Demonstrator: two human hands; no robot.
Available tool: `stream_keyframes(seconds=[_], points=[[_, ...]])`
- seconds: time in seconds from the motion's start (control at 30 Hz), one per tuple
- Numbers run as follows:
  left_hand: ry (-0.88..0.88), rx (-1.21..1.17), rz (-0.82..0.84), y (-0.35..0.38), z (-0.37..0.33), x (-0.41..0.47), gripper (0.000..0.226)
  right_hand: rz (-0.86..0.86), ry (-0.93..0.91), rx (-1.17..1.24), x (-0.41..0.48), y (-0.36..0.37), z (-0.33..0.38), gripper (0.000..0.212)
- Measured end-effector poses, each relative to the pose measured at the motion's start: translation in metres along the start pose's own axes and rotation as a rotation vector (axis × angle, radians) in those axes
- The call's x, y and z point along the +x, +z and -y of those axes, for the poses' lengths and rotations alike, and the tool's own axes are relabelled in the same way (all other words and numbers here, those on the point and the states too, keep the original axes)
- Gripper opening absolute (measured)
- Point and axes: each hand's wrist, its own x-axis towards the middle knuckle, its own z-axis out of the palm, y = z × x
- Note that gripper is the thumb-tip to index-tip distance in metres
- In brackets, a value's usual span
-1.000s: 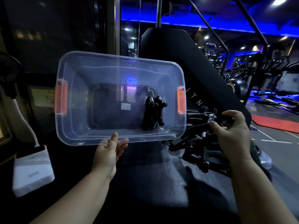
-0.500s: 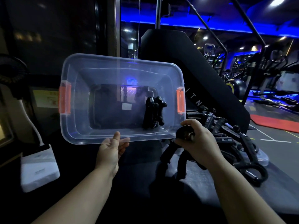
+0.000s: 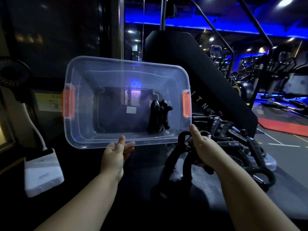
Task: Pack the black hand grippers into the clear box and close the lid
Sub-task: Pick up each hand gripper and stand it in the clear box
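**A:** The clear box (image 3: 116,77) is up in the air and tipped, open mouth facing the person. The left hand (image 3: 115,154) is at the middle of the box's near rim with its grip clamped on that rim. The thumb is in front and the fingers show through the plastic behind.

**B:** That tilt makes sense to me. With the mouth turned this way you can see straight inside and load one-handed.

**A:** There's one packed gripper (image 3: 159,115) inside already, lying on the box's floor toward its right end, close to the right orange latch (image 3: 186,105).

**B:** And it sits low on that floor, which is where a tipped box would let it rest.

**A:** Now the right hand (image 3: 205,147), just below the box's near right corner. Its grip is wrapped round a black hand gripper (image 3: 173,157), thumb up toward the corner, two handles hanging beneath the fist.

**B:** It's held near the top, I'd judge, so the handles dangle free. That should make it easy to swing over the rim.

**A:** To the right of the box is a whole pile of grippers (image 3: 241,140), tangled on the dark surface (image 3: 208,185).

**B:** So it's early going, with plenty left to pack. Those handles could snag each other on the way out.

**A:** The lid is not on the box. A clear piece (image 3: 270,162) pokes out from under the pile, further right of the box. It may be the lid, but I can't tell.
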Motion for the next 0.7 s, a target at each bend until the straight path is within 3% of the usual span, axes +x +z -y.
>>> stream_keyframes(seconds=[0.1, 0.23, 0.4, 0.7], points=[[0.008, 0.004, -0.001, 0.0, 0.0, 0.0, 0.021, 0.212, 0.144, 0.08, -0.005, -0.009, 0.002, 0.094], [0.005, 0.011, -0.011, -0.001, 0.001, 0.0, 0.021, 0.356, 0.164, 0.024, -0.008, -0.016, 0.008, 0.109], [0.006, 0.009, 0.0, -0.002, 0.002, 0.002, 0.022, 0.318, 0.105, 0.066, -0.008, -0.009, 0.013, 0.099], [0.006, 0.002, 0.004, -0.003, 0.005, 0.004, 0.024, 0.352, 0.04, 0.121, -0.013, -0.008, 0.014, 0.108]])
